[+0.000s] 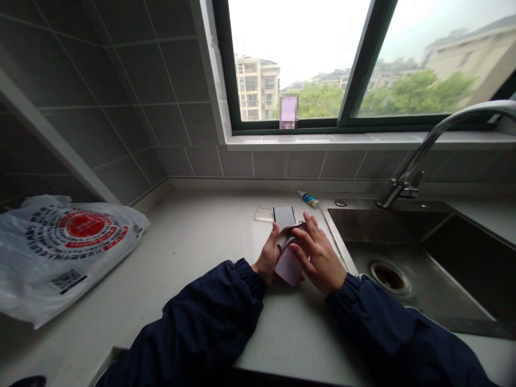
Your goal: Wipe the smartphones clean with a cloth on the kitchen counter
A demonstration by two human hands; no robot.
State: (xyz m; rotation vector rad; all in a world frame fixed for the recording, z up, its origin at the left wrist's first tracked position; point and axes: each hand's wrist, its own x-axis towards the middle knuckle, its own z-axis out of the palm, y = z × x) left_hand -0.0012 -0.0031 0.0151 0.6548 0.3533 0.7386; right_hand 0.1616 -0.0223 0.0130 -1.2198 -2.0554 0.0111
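My left hand (266, 259) is closed around the edge of a flat, pale lilac slab, likely a phone (289, 267), held tilted above the counter. A thin grey cloth (285, 235) lies over its upper part, bunched beneath my fingers. My right hand (322, 260) presses on the cloth from the right, its fingers bent over it. Just beyond both hands, a light grey rectangle with a dark border (284, 215) rests on the counter. Beside it lies a clear, shallow case (263, 213).
A tube with a blue and yellow label (308, 198) lies near the sink's corner. At right is the steel sink (387, 242) with a chrome faucet (407, 166). A printed white plastic bag (100, 269) sits on the white counter (193, 236) at left. A window stands behind.
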